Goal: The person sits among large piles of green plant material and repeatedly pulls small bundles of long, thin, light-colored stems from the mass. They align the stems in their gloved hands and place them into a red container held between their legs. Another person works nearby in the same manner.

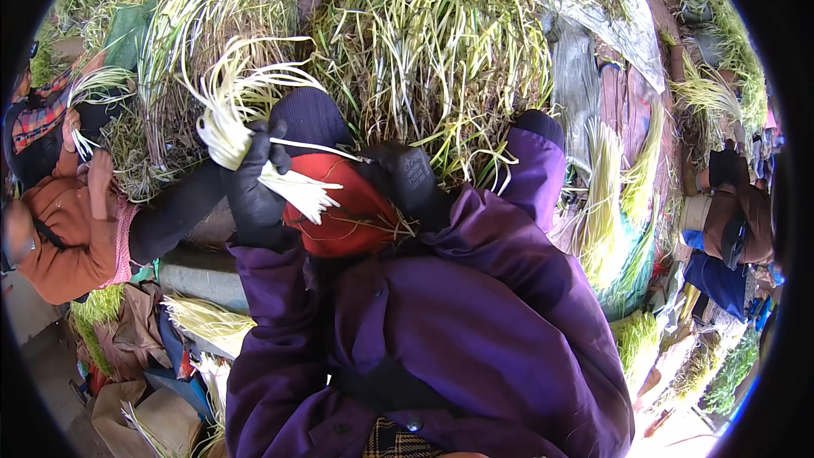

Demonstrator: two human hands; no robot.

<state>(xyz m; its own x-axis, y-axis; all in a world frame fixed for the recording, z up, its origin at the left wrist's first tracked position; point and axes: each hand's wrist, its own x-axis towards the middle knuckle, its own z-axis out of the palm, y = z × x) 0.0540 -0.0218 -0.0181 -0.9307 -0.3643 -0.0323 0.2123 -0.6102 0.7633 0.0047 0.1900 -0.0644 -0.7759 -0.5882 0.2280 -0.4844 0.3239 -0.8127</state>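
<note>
My left hand (257,165), in a black glove, is closed around a bunch of blanched chive-like stalks (226,130). Their white cut ends (311,194) point down and right, while the long pale leaves curl up and away. One single stalk (318,147) runs from the left hand to the fingertips of my right hand (404,172). That hand is also black-gloved, with print on its back, and appears to pinch the stalk; its fingers are partly hidden in shadow. Beneath both hands lies a red cloth (343,203) on my lap, with dry strands on it.
A large heap of green and yellow stalks (439,57) rises before my knees. Sorted pale bundles (601,203) lie at right on a teal sheet (626,292). To the left, a person in an orange top (82,229) handles stalks; another person (731,216) sits at far right.
</note>
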